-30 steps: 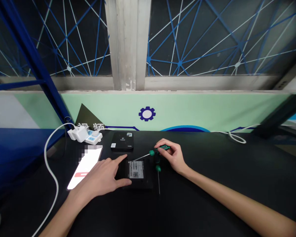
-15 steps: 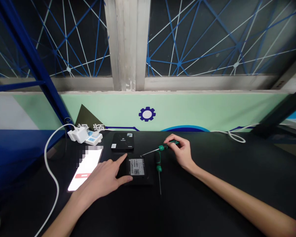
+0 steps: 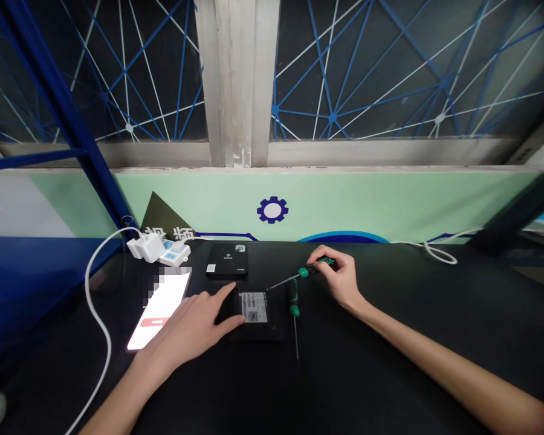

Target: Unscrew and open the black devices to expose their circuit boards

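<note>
On the dark surface lie one lit phone, two black boxes and two green-handled screwdrivers. Left hand, its grip open, presses the near box. Right hand pinches one screwdriver, tip toward that box.

Left hand flat, palm down, index finger and thumb spread; right hand pinched, fingers curled, forearm extended.
</note>
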### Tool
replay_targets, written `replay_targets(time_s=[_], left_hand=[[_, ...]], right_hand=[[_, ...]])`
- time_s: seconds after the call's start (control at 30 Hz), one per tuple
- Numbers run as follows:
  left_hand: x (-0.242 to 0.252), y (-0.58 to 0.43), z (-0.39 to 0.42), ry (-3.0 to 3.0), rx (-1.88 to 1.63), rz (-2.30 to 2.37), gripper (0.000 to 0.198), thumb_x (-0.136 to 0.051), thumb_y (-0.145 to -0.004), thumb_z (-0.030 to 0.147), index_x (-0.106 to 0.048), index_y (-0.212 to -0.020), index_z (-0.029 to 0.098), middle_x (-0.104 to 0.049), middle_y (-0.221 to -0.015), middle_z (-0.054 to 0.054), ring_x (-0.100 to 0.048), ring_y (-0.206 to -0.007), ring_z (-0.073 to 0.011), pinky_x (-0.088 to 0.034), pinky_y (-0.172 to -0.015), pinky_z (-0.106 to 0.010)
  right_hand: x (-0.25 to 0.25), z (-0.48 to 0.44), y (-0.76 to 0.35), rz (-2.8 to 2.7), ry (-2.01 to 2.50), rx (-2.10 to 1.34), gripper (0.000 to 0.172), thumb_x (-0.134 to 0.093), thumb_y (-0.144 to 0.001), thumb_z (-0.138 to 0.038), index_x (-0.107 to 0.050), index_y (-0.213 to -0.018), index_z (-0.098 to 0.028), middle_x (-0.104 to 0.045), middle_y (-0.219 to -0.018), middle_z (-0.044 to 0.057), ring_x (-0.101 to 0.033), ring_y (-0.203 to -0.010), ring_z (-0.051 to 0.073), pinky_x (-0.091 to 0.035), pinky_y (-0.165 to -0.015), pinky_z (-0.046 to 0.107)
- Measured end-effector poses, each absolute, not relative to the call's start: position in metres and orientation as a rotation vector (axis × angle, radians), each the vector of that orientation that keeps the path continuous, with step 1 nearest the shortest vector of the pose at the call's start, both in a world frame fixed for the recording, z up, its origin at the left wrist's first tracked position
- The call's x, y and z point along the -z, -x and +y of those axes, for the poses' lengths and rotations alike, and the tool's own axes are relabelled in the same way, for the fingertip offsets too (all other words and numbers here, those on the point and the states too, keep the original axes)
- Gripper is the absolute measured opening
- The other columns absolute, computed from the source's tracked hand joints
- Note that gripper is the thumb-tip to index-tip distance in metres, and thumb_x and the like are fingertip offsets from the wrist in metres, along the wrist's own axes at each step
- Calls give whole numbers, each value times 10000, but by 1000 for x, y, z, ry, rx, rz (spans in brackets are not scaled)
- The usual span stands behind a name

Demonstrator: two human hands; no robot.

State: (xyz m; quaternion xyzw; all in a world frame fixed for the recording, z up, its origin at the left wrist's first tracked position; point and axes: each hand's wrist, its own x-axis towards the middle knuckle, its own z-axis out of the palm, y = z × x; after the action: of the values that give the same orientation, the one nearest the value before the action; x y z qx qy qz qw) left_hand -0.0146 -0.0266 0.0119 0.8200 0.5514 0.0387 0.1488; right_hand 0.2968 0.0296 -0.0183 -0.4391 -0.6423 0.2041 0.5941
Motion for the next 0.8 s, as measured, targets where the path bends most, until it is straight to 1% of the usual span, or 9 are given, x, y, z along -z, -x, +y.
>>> replay_targets(time_s=[0.2,0.3,0.4,0.5,0.67,0.8], left_hand=[[-15,14,-27,-2348,-95,1588,752,-339,-921,711,-329,-1533,274,-576,-699,12,-593,-654,-215,-358,-568,-279],[-14,14,-27,-2352,-112,1589,758,-345,-914,718,-347,-1526,271,-571,-720,0,-602,-692,-223,-366,-579,-282],[-12,15,-26,-2361,-129,1571,764,-344,-912,716,-353,-1523,256,-567,-716,-4,-607,-731,-234,-373,-589,-287],[-9,16,-25,-2358,-126,1567,775,-330,-916,716,-337,-1529,241,-569,-708,-2,-600,-716,-232,-378,-596,-294],[-10,15,-25,-2359,-86,1586,796,-305,-915,738,-304,-1545,253,-599,-773,-27,-600,-753,-243,-367,-599,-288],[-12,14,-25,-2336,-38,1586,858,-306,-886,784,-251,-1564,262,-598,-764,-24,-593,-757,-247,-351,-599,-280]], right_hand=[[17,30,-300,-1539,1025,-382,123,-549,-738,-175,-644,-661,-190,-611,-673,25,-537,-631,175,-394,-581,308],[18,30,-300,-1524,1028,-383,121,-554,-743,-183,-648,-668,-189,-612,-674,25,-534,-625,172,-387,-567,302],[19,30,-298,-1490,1045,-444,124,-566,-766,-220,-654,-685,-187,-606,-673,22,-513,-593,158,-364,-526,284],[20,26,-291,-1500,1057,-533,143,-587,-809,-269,-665,-724,-184,-609,-695,22,-499,-579,147,-353,-507,272],[18,14,-277,-1611,1029,-592,172,-608,-864,-323,-680,-778,-192,-639,-778,38,-541,-647,164,-369,-526,271],[17,9,-272,-1658,1015,-597,186,-622,-883,-349,-692,-805,-196,-653,-812,50,-565,-683,177,-382,-532,271]])
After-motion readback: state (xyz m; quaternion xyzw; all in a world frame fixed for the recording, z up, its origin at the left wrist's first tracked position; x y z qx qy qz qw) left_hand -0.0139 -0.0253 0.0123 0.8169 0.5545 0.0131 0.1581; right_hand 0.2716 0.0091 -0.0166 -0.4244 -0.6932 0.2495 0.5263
